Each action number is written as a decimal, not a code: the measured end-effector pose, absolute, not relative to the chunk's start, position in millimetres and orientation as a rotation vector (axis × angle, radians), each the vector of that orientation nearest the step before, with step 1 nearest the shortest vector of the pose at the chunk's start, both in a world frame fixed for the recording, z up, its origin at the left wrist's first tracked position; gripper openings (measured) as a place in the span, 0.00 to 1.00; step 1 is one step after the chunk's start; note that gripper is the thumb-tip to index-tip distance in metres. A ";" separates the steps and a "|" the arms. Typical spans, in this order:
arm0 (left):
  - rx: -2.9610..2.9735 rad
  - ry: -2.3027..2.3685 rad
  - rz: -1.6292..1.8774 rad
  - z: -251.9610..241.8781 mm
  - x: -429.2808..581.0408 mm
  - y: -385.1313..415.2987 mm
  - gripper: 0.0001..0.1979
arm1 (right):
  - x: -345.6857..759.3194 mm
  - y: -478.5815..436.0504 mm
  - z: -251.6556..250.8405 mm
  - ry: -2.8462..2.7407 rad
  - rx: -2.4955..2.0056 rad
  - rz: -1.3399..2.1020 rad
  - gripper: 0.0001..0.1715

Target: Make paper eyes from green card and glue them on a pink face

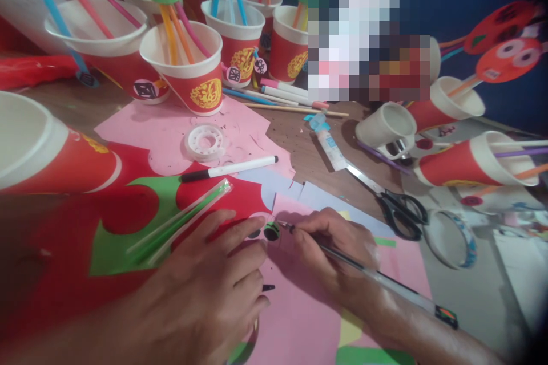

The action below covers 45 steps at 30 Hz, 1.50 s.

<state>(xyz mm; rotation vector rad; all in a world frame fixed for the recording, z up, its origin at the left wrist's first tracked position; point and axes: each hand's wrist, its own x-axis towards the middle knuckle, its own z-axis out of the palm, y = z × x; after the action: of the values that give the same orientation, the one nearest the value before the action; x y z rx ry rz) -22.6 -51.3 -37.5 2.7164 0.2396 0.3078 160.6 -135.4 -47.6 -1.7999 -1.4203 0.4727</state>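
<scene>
A pen [363, 268] is gripped in my right hand [338, 245], its tip at a small round piece coloured green and black [272, 231]. My left hand [222, 274] lies with spread fingers on the pink paper [299, 319], its fingertips beside that piece. Another small dark round piece [255, 234] shows near the left fingertips. A dark pointed tip [268, 287] sticks out by the left fingers; the rest of it is hidden. Red paper [231, 194] and green paper [111, 245] lie under and left of my left hand, with wrapped green straws [180, 222] on top.
Red and white paper cups [184, 74] with straws stand at the back and right. A black and white marker [231, 168], a white tape ring [205, 142], a glue tube [329, 145], black-handled scissors [398, 211] and a tape roll [451, 239] lie around. One back area is pixelated.
</scene>
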 end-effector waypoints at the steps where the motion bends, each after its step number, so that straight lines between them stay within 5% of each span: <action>1: 2.717 0.235 0.306 -38.0 -23.0 -51.2 0.15 | 160.6 -135.2 -47.2 -1.417 -1.798 0.472 0.08; 23: 2.761 0.227 0.333 -27.9 -21.8 -47.7 0.16 | 171.4 -141.3 -49.3 -1.491 -1.557 0.529 0.04; 33: 2.917 0.276 0.316 -31.3 -28.9 -55.2 0.18 | 175.1 -143.2 -60.0 -1.432 -1.342 0.462 0.20; 45: 2.902 0.262 0.259 -28.0 -30.5 -57.6 0.14 | 174.6 -143.9 -35.6 -0.987 -1.491 0.971 0.11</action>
<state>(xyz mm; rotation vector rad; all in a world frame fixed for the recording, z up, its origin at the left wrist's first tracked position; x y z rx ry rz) -30.5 -57.6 -28.0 2.9019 0.2622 0.2592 174.6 -143.9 -35.6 -1.4908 -0.9872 0.9705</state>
